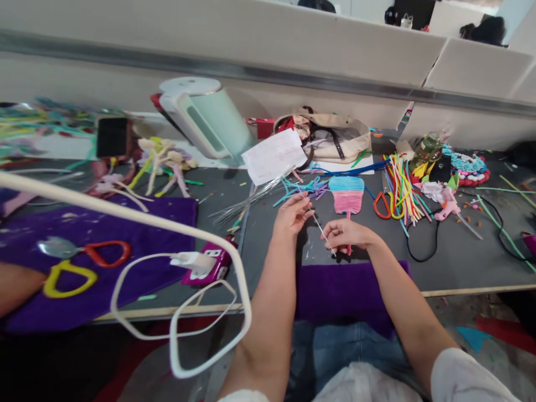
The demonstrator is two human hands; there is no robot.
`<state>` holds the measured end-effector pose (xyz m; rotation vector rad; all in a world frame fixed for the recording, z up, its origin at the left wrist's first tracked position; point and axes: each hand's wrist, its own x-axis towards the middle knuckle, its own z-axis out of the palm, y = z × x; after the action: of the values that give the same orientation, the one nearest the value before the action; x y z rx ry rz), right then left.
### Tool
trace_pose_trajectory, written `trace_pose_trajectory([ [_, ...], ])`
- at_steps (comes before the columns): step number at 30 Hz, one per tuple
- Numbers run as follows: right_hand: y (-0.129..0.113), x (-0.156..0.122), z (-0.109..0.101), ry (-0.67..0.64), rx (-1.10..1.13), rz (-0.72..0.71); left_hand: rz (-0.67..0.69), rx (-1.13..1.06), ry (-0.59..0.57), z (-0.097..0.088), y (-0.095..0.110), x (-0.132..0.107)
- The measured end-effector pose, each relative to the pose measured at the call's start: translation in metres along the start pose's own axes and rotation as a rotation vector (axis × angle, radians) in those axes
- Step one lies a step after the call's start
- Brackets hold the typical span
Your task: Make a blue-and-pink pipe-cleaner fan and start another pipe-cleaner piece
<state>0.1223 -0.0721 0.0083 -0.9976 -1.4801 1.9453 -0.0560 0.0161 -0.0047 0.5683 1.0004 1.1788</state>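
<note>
A thin pale wire (319,225) runs slantwise between my two hands. The fingertips of my left hand (293,214) pinch its upper end, while my right hand (347,234) has its fingers closed near the lower end. Just beyond my right hand lies a flat blue-and-pink piece (347,195) made of fuzzy stems; a pink stalk from it passes down behind that hand. Blue and purple fuzzy stems (307,188) lie beyond my left hand, beside a bundle of silvery wires (259,196). A purple cloth (345,290) hangs over the table edge beneath my wrists.
To the left, a white cable (167,223) loops close in front, before a power strip (209,262). Another person's arm (19,287) reaches in by scissors (67,279). A mint-green kettle-like container (205,120) stands behind. Coloured stems and orange-handled scissors (382,205) lie right.
</note>
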Motion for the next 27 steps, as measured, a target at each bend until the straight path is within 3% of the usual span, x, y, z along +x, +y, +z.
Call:
trace_pose_trajectory([
  [13,-0.009,-0.006,0.004,-0.046,0.041,-0.020,-0.071,-0.059,0.015,0.003,0.002,-0.002],
  [20,0.000,0.004,0.003,0.268,0.094,-0.053,-0.059,0.001,-0.048,0.011,-0.005,-0.009],
  [27,0.005,0.008,0.008,0.311,0.059,-0.031,0.001,0.086,-0.129,0.016,-0.014,-0.012],
])
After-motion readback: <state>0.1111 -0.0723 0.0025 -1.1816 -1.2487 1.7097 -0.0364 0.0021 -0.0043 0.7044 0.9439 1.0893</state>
